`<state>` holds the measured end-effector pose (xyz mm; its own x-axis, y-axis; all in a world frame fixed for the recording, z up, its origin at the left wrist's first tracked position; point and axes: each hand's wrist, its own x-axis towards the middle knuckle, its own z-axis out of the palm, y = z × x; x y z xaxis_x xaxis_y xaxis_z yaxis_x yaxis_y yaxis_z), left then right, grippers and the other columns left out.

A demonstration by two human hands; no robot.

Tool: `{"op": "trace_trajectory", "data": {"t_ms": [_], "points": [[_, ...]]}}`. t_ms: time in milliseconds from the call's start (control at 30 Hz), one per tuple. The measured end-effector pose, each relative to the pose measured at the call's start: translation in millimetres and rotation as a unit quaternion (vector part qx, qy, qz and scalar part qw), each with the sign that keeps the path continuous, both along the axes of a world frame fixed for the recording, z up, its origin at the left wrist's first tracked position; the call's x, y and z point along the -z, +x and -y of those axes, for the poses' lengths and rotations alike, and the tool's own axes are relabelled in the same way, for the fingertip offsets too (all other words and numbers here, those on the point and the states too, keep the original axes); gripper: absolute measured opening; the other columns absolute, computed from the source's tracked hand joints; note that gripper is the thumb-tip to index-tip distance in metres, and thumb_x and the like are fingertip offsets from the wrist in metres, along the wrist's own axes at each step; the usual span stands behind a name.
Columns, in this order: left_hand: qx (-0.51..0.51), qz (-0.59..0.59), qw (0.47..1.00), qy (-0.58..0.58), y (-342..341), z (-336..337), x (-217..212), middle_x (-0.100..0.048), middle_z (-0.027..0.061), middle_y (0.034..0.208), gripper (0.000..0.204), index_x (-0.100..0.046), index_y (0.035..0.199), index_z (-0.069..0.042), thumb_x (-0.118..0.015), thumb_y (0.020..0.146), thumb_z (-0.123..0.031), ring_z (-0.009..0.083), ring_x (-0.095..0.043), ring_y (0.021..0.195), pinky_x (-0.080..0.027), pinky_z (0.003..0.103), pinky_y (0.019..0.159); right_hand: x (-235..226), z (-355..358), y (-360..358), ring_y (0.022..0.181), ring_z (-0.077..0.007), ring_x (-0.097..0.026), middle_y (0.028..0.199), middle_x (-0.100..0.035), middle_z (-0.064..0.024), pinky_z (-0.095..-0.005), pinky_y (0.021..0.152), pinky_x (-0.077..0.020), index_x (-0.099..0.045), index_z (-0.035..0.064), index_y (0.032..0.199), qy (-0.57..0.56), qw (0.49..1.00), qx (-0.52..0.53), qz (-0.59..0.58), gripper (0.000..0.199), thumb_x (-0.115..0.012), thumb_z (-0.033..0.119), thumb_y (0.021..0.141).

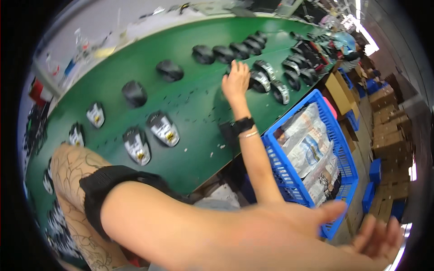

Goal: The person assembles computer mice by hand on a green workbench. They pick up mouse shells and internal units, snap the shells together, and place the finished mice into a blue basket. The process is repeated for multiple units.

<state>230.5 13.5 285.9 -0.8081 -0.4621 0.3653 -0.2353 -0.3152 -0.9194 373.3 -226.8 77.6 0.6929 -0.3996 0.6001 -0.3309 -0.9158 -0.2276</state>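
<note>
My right hand [235,83], with a black watch [244,125] on its wrist, reaches far across the green table. Its fingers curl over a dark computer mouse, mostly hidden under them. Just right of it lie opened mouse bodies [260,81] with pale insides. Blurred and close, my left forearm [203,230] crosses the foreground to the right. My left hand [366,239] is open, fingers apart and loosely bent, holding nothing, below the blue basket [294,118]. Two opened mouse bodies, one [163,128] nearer the middle and another [136,145] to its left, lie on the table.
Black mice [169,71] stretch in a row along the green table [194,108], among small dark scraps. Newspaper-like sheets [307,140] fill the basket. A tattooed bent limb [74,167] stands at left; whose it is I cannot tell. Cardboard boxes [389,131] are stacked at far right.
</note>
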Motion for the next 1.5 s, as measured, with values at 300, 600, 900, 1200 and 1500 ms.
{"op": "trace_trajectory", "data": {"t_ms": [300,600,900,1200,1500], "points": [[-0.036,-0.067,0.997,-0.018,-9.7,-20.0,1.6,-0.052,0.0033,0.111,0.037,-0.053,0.105,-0.005,-0.068,0.071,-0.009,0.0178,-0.052,0.103,-0.043,0.030,0.088,33.8,-9.9,16.6,0.116,-0.0286,-0.045,0.118,-0.052,-0.0125,-0.0517,0.105,-0.0266,-0.055,0.0028,0.116,0.008,0.997,-0.034,0.061,0.042,-0.058,0.007,0.074],[-0.025,-0.086,0.996,-0.005,-9.2,-29.9,-3.0,-0.050,-0.0031,0.118,0.041,-0.055,0.110,-0.014,-0.072,0.072,-0.012,0.0147,-0.050,0.107,-0.041,0.029,0.090,36.7,-4.6,12.0,0.110,-0.0283,-0.048,0.112,-0.054,-0.0118,-0.0517,0.105,-0.0261,-0.059,0.0023,0.111,0.014,0.995,-0.047,0.089,0.040,-0.060,0.005,0.071],[-0.015,-0.152,0.987,0.039,12.7,-48.6,-8.8,-0.048,-0.0095,0.125,0.046,-0.057,0.115,-0.022,-0.075,0.073,-0.016,0.0115,-0.048,0.112,-0.040,0.028,0.093,39.6,-2.2,8.2,0.114,-0.0290,-0.044,0.117,-0.049,-0.0135,-0.0531,0.106,-0.0232,-0.052,0.0019,0.119,0.034,0.997,-0.019,0.062,0.050,-0.061,0.004,0.070],[-0.032,-0.161,0.983,0.086,-2.8,-66.5,2.5,-0.044,-0.0201,0.129,0.055,-0.053,0.120,-0.027,-0.077,0.072,-0.017,0.0041,-0.042,0.117,-0.035,0.028,0.098,41.8,2.6,6.9,0.114,-0.0300,-0.043,0.117,-0.049,-0.0148,-0.0562,0.107,-0.0204,-0.051,0.0017,0.120,0.035,0.998,-0.008,0.056,0.051,-0.061,0.004,0.070],[-0.041,-0.105,0.994,0.012,-9.4,-45.0,-7.1,-0.048,-0.0179,0.116,0.047,-0.055,0.111,-0.024,-0.078,0.071,-0.017,0.0048,-0.047,0.109,-0.034,0.029,0.098,36.5,-5.0,9.3,0.113,-0.0301,-0.044,0.116,-0.050,-0.0140,-0.0532,0.106,-0.0232,-0.053,0.0028,0.119,0.042,0.997,-0.020,0.056,0.052,-0.063,0.004,0.068]]}}
